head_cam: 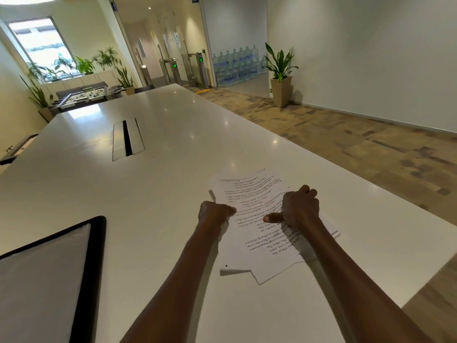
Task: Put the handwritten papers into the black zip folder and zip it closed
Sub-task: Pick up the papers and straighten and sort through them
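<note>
A loose stack of handwritten papers (254,206) lies on the white table (160,149), its sheets fanned unevenly. My left hand (214,212) grips the stack's left edge with curled fingers. My right hand (298,206) holds the right edge, thumb pressed flat on the top sheet and fingers curled round the side. The black zip folder (49,276) lies flat at the lower left, black-rimmed with a translucent grey face, well apart from both hands. Its zip is not visible.
A grey cable hatch (127,138) is set into the table's middle. The table's right edge runs diagonally close beside the papers, with carpet floor beyond. A potted plant (280,78) and stacked water bottles (237,66) stand far back.
</note>
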A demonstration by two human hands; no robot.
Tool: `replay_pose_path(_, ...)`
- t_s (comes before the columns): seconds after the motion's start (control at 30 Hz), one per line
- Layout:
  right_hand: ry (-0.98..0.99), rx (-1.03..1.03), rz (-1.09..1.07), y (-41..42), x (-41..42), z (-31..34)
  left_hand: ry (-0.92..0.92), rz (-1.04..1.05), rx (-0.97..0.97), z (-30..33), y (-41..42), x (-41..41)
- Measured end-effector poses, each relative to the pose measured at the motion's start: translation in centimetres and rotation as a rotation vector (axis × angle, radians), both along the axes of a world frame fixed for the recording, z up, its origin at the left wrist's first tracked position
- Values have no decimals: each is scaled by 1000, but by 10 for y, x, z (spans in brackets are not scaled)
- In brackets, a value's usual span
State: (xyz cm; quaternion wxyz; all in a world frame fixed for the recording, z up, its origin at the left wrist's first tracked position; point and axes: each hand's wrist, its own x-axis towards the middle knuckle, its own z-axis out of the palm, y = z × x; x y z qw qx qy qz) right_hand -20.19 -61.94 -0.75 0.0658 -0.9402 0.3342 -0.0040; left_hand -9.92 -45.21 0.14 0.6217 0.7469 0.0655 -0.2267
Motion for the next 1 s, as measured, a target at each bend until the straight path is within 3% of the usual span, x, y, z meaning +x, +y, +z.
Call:
replay_pose_path(0.17, -34, 68, -14, 1, -1, -1, -154, -43, -63, -2, 0, -6)
replay_pose_path(0.37, -240, 312, -47, -17, 0, 2, -353, -113, -33, 9, 17, -1)
replay_pose_path(0.57, -741, 935, 107, -35, -5, 15, -507, -223, -137, 32, 36, 2)
replay_pose_path(0.63, -880, 1038, 106, -36, -6, 22, -576, -210, -121, 40, 38, 1)
replay_pose_path(0.87, -1253, 1059, 225, -28, -6, 59, -853, -133, -210, 71, 40, -12)
replay_pose_path(1.0, -1320, 1084, 315, -25, -7, 66, -927, -91, -235, 79, 40, -14)
